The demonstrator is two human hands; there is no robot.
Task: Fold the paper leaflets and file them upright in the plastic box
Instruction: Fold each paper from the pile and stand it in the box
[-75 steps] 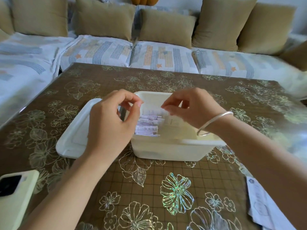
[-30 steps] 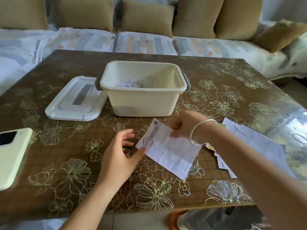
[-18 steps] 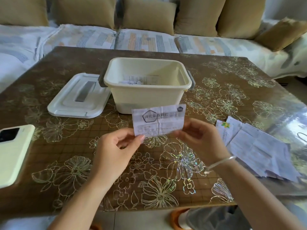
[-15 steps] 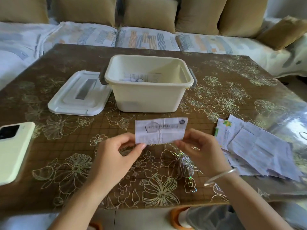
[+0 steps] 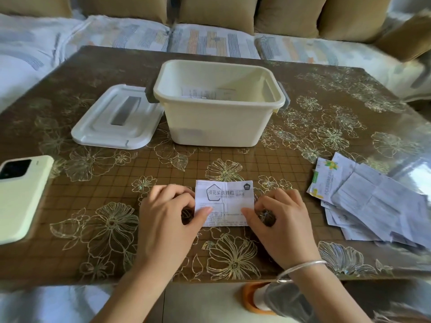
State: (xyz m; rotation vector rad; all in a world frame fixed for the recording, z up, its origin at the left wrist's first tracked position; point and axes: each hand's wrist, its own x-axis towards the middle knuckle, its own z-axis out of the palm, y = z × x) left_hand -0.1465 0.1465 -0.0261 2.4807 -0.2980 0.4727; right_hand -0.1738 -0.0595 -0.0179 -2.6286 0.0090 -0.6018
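A white printed leaflet [image 5: 224, 202], folded to a small rectangle, lies flat on the table near its front edge. My left hand [image 5: 168, 220] pinches its left edge, thumb on top of the paper and fingers curled beside it. My right hand [image 5: 282, 220] pinches the right edge the same way. The cream plastic box [image 5: 219, 122] stands open behind the leaflet, at mid-table. Several folded leaflets [image 5: 205, 92] stand inside it against the far wall. A loose pile of unfolded leaflets [image 5: 373, 201] lies to the right of my right hand.
The box's white lid [image 5: 116, 117] lies flat to the left of the box. A pale green phone [image 5: 21, 197] rests at the table's left edge. A sofa with cushions [image 5: 210, 40] runs behind the table. An orange-rimmed object [image 5: 254, 297] sits below the front edge.
My hands left the box, and the right one took a leaflet from the pile. Both held it up, then lowered it onto the table, where it now lies flat.
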